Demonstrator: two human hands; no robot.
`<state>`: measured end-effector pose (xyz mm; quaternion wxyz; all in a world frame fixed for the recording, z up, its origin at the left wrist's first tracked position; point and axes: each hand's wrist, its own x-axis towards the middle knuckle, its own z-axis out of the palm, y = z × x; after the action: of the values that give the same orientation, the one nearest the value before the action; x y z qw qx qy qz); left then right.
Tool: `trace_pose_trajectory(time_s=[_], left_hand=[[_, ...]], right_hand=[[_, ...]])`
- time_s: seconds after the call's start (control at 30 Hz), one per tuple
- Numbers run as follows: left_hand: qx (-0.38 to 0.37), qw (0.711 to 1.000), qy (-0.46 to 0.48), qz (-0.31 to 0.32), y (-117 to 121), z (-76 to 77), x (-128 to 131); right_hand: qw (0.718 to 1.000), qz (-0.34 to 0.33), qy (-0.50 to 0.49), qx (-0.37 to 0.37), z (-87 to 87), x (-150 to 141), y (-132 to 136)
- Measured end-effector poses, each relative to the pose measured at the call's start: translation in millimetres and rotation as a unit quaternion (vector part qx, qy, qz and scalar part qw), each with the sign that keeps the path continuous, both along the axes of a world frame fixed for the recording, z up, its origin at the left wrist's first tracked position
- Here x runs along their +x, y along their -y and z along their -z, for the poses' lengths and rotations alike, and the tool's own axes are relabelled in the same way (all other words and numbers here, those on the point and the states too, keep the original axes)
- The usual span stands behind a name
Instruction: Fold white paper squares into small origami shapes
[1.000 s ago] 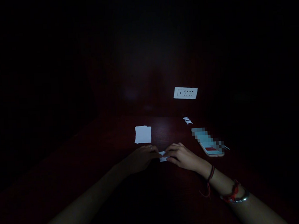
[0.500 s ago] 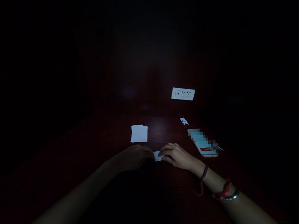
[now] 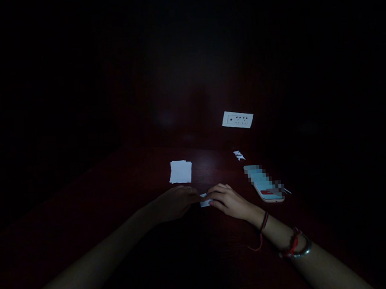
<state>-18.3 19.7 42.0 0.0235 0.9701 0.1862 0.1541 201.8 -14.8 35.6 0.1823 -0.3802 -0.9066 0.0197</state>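
Note:
A small piece of white paper (image 3: 205, 202) lies on the dark red table between my hands, partly covered by fingers. My left hand (image 3: 178, 202), with a ring on one finger, reaches in from the left and has its fingertips on the paper's left edge. From the right, my right hand (image 3: 227, 200) holds the other side between thumb and fingers. Its wrist carries a dark red cord and, further up, a red-and-silver bracelet. Just beyond my left hand sits a stack of square white paper sheets (image 3: 180, 172), its edges slightly uneven.
A phone (image 3: 264, 186) with a lit, partly blurred screen lies right of my right hand, a thin white strip (image 3: 288, 191) beside it. White paper scraps (image 3: 239, 155) rest behind the phone. A socket plate (image 3: 237, 119) is on the back wall. Surroundings are very dark.
My left fingers have moved slightly right, further over the paper's edge. My right fingers have shifted a little on the paper. The whole view has moved slightly.

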Motion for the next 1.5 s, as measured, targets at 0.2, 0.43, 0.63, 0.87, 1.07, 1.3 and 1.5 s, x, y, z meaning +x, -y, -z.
trace_pose_trajectory(time_s=[0.2,0.43,0.63,0.87,1.07,1.3,1.5], left_hand=[[0.042,0.999,-0.012,-0.003,0,12.4,6],[0.038,0.999,-0.002,-0.030,4,16.3,16],[0.016,1.000,-0.017,-0.009,4,15.7,12],[0.011,0.998,-0.058,-0.009,9,11.7,1],[-0.039,0.996,-0.080,-0.003,13,1.9,-4],[-0.069,0.997,-0.016,0.008,10,2.3,-5],[-0.037,0.998,0.044,-0.032,5,14.4,6]], right_hand=[[1.000,0.011,0.003,-0.008,-0.9,2,-2],[1.000,0.021,0.011,0.008,1.5,3,-5],[0.999,0.022,0.027,0.020,0.6,4,-4],[0.999,0.012,0.036,0.026,1.5,6,-4],[1.000,-0.002,0.011,-0.002,4.3,8,-6],[0.995,-0.009,-0.095,-0.032,8.8,13,-7],[0.992,0.004,-0.120,-0.040,9.1,15,-8]])
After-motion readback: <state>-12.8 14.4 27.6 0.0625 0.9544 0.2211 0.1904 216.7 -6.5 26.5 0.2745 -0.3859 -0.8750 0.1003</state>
